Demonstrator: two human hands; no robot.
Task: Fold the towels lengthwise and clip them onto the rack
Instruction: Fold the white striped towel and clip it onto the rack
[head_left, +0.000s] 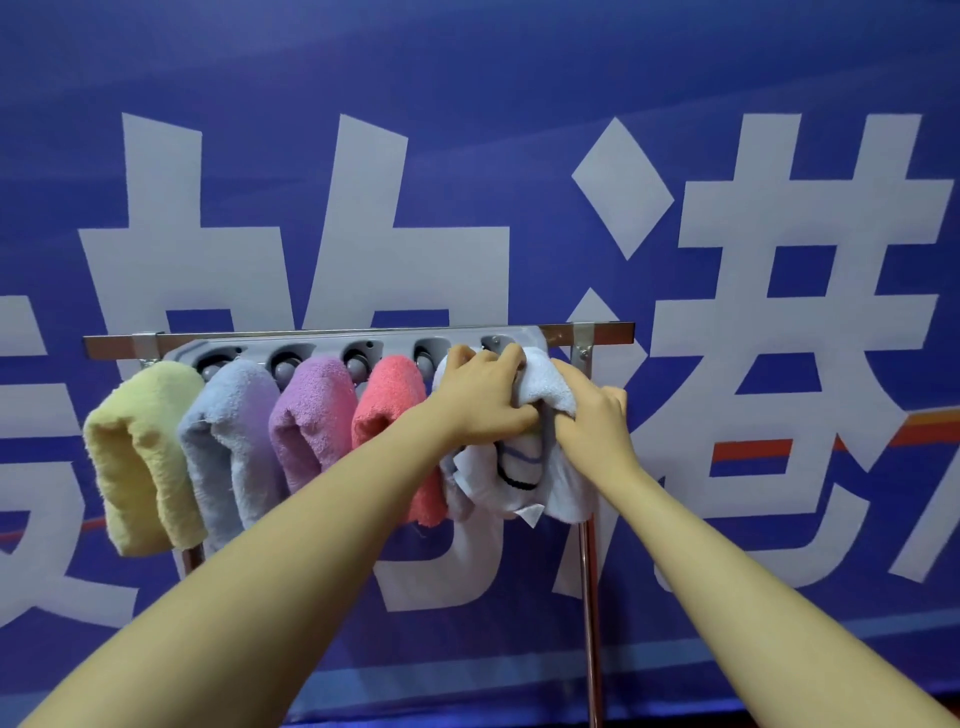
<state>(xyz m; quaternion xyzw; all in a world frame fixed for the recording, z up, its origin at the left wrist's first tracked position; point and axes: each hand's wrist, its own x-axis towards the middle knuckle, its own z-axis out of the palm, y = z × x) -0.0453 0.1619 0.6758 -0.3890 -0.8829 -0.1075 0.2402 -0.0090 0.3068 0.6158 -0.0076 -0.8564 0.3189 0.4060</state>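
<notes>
A grey clip rack (332, 345) with round ball clips hangs on a metal bar (597, 331). Folded towels hang from it side by side: yellow (140, 457), light blue (228, 441), purple (311, 421) and coral (387, 405). At the rightmost clip, both hands grip a white towel (540, 384) with dark stripes near its lower end. My left hand (483, 400) presses the towel's top up against the clip. My right hand (592, 421) grasps the towel's right side. The clip behind the hands is mostly hidden.
A blue banner (467, 104) with large white characters fills the background right behind the rack. A metal upright pole (589, 597) runs down below the rack's right end, and another pole (191, 558) shows under the yellow towel.
</notes>
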